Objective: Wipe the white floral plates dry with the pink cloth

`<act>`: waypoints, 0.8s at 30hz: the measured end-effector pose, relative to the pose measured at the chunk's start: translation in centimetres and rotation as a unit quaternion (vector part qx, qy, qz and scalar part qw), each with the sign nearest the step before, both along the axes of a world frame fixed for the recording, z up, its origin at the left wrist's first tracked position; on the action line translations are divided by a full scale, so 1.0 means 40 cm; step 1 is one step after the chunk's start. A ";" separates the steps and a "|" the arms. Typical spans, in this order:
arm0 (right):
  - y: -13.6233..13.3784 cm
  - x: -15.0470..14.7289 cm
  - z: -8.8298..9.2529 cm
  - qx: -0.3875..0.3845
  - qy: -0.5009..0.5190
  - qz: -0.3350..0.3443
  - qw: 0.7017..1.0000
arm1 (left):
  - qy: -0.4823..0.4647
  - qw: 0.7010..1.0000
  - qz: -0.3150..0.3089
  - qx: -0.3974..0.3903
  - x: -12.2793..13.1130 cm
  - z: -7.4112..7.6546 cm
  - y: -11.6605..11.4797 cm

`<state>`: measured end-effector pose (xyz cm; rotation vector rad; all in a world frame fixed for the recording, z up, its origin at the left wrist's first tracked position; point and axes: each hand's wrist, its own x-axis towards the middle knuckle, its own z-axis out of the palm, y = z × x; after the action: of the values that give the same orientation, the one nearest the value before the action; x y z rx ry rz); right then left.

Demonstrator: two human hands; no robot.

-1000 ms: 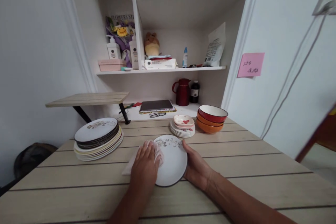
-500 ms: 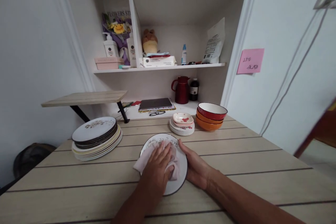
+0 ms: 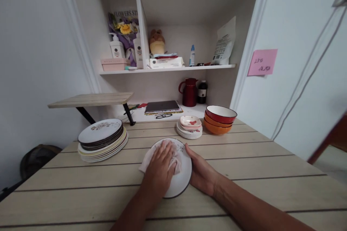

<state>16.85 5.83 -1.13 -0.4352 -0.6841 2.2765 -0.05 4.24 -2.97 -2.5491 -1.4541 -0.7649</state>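
A white plate [image 3: 181, 182] with a dark rim and a floral pattern is tilted up a little over the wooden table. My right hand [image 3: 202, 173] grips its right edge, thumb at the rim and the other fingers mostly hidden behind it. Across the plate's face my left hand [image 3: 160, 168] presses a pale pink cloth [image 3: 148, 160], fingers long and close together over it. The cloth bunches beside the thumb and hangs past the plate's left edge.
Stacked plates [image 3: 101, 140] stand on the left, near a raised wooden shelf [image 3: 92, 100]. Small dishes [image 3: 189, 130] and nested bowls [image 3: 220, 119] sit farther back. Behind them are glasses [image 3: 163, 116], a laptop [image 3: 162, 106], a red jug [image 3: 189, 93] and a dark bottle [image 3: 202, 92].
My left hand and the cloth have shifted slightly left and up over the plate, baring more of its right side. The right hand keeps its grip. The whole view has turned slightly.
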 end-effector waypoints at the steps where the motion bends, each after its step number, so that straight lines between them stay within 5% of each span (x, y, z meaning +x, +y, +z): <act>1: -0.002 0.000 0.005 -0.004 0.005 0.002 1.000 | 0.008 1.000 -0.029 -0.008 0.005 0.007 -0.007; 6: -0.012 0.001 0.023 -0.032 -0.005 0.001 0.999 | 0.018 0.992 -0.116 -0.049 0.027 0.038 -0.041; 15: 0.012 0.010 -0.001 -0.050 -0.032 -0.028 0.998 | -0.036 0.976 -0.163 -0.137 0.012 0.066 -0.062; 19: 0.022 0.017 0.001 -0.061 -0.034 -0.074 0.995 | -0.059 0.980 -0.131 -0.140 -0.006 0.059 -0.047; 24: 0.015 0.018 0.013 -0.059 -0.051 -0.084 0.993 | -0.017 0.996 0.000 -0.086 -0.038 0.031 -0.016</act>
<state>17.58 6.44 -0.62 -0.6444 -0.5429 2.1537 -1.56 3.59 -1.72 -2.6718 -1.5973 -0.7158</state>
